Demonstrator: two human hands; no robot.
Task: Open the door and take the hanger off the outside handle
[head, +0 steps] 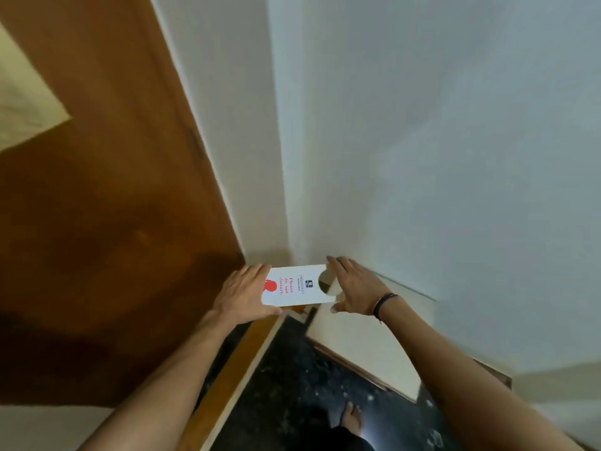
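Note:
A white door hanger (297, 285) with red "Please do not disturb" print and a round cut-out lies sideways between my two hands, in front of the wall corner. My left hand (242, 292) grips its printed end. My right hand (353, 289) holds the cut-out end, fingers spread around the hole. The brown wooden door (107, 196) fills the left side of the view. No door handle is in sight.
White walls (439, 141) meet in a corner straight ahead. A wooden threshold strip (234, 375) borders a dark speckled floor (292, 395) below. A bare foot (349, 415) stands on that floor. A black band circles my right wrist.

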